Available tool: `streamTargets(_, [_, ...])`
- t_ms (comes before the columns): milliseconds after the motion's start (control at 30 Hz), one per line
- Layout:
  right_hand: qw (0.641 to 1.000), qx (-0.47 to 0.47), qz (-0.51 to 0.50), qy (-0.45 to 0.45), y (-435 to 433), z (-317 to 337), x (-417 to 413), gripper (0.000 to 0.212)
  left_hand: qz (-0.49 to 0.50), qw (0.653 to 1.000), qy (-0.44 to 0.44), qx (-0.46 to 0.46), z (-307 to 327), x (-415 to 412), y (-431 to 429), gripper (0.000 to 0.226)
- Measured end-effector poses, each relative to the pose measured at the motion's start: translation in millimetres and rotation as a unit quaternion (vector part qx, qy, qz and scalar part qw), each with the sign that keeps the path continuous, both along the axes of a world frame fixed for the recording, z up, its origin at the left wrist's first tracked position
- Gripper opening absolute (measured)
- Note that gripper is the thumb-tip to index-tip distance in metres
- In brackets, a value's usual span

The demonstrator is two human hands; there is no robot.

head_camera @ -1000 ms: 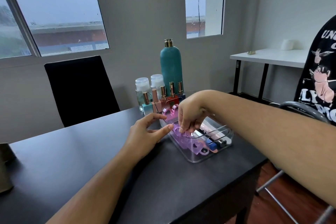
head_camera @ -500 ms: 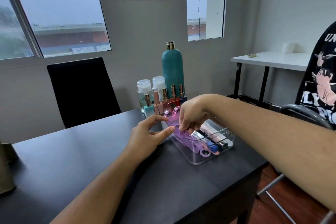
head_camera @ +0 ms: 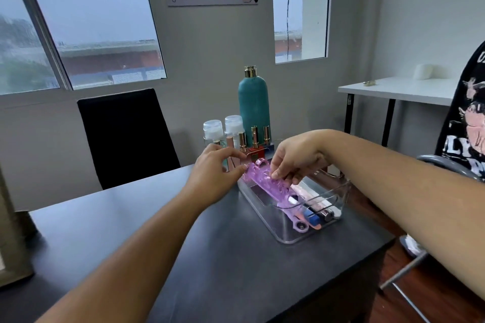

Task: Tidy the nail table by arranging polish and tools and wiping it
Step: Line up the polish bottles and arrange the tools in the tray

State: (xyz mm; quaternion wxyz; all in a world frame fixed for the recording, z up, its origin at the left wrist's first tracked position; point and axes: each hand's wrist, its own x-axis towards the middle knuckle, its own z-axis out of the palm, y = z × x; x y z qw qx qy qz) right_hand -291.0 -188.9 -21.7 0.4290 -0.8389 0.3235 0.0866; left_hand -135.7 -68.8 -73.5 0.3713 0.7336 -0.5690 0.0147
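A clear plastic organizer tray (head_camera: 288,235) sits on the black table (head_camera: 199,252) near its right edge. Inside lie pink-purple plastic nail tools (head_camera: 265,183), a blue tool and a silver one. My right hand (head_camera: 294,160) reaches over the tray and pinches the purple tools with its fingertips. My left hand (head_camera: 215,176) rests at the tray's left rim, thumb touching the purple tools' end. Behind the tray stand nail polish bottles with gold caps (head_camera: 254,141), two clear bottles with white caps (head_camera: 223,128) and a tall teal bottle (head_camera: 254,102).
A black chair (head_camera: 126,136) stands behind the table. A white side table (head_camera: 399,90) is at the right. Another person in a black printed shirt (head_camera: 469,123) sits at the right edge. A beige object (head_camera: 13,244) sits at the table's left edge.
My right hand has lifted slightly and shifted right along the purple tools. My left hand has moved up toward the tray's far left corner. The camera tilted down a little.
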Motion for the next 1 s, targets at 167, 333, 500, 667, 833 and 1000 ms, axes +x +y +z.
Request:
streamTargets(167, [0.997, 0.029, 0.016, -0.074, -8.8, 6.5, -17.4, 0.013, -0.059, 0.984, -0.044, 0.165, 25.5, 1.3, -20.5, 0.028])
streamTargets(333, [0.995, 0.023, 0.01, -0.098, -11.6, 2.0, -21.8, 0.012, -0.114, 0.981, 0.096, 0.126, 26.2, 6.9, -22.6, 0.018])
streamTargets(500, [0.995, -0.043, -0.011, -0.09, -14.0, 1.5, -21.0, 0.013, -0.08, 0.984, 0.135, 0.088, 23.6, 7.8, -23.1, 0.012])
streamTargets(667, [0.993, -0.074, -0.04, -0.082, -20.6, 5.4, -19.2, 0.014, -0.063, 0.989, 0.074, 0.112, 35.3, 13.1, -22.7, 0.011])
streamTargets(833, [0.985, -0.121, -0.089, -0.081, -24.7, -1.3, -12.1, 0.017, -0.069, 0.979, 0.036, 0.187, 39.7, 18.3, -18.8, 0.016])
streamTargets(1000, [0.982, -0.161, -0.067, -0.074, -16.1, -12.6, 7.7, 0.015, -0.056, 0.96, -0.077, 0.265, 39.9, 6.6, -27.9, 0.02])
